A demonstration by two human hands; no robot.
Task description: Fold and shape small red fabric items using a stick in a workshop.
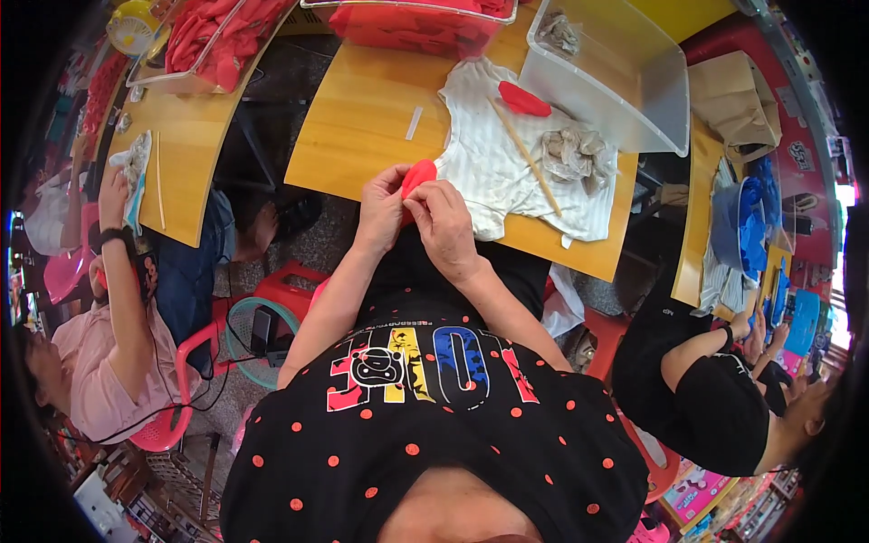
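Crowded room: a co-worker [113,357] seated left, another person [715,394] right. Wooden table [353,127] ahead. Clear bin [602,109] blocks its far right corner. Striped white cloth [475,136] spread out, crumpled beige wad [575,158] on it. Left hand [383,206], right hand [444,226]: fingertips pinching small red piece [420,174], near table edge. Thin stick [526,156] across cloth.

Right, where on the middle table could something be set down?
Bare wood lies left of the white strip, before the red-filled bin. The right is crowded: striped cloth, wooden stick, crumpled beige bundle, clear bin.
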